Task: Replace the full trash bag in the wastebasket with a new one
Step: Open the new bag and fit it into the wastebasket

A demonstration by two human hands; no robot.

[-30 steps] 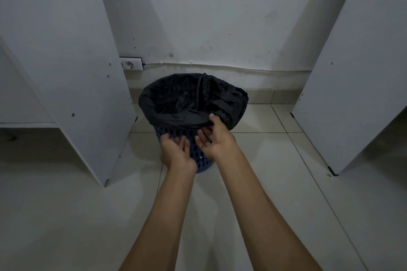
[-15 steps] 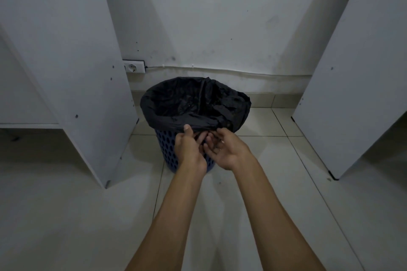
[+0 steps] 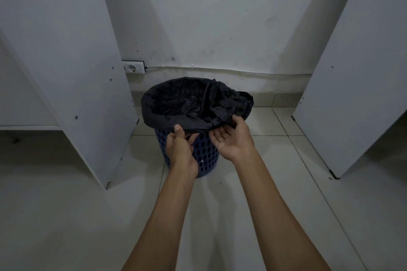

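On the pale tiled floor (image 3: 275,182), between two white boards by the wall, stood a blue wastebasket (image 3: 207,149) with holes. A black trash bag (image 3: 187,103) lined it. The left hand (image 3: 180,149) and right hand (image 3: 234,138) each pinched the bag's near edge.

A black trash bag (image 3: 187,103) lines the upright blue perforated wastebasket (image 3: 206,149), folded over its rim.
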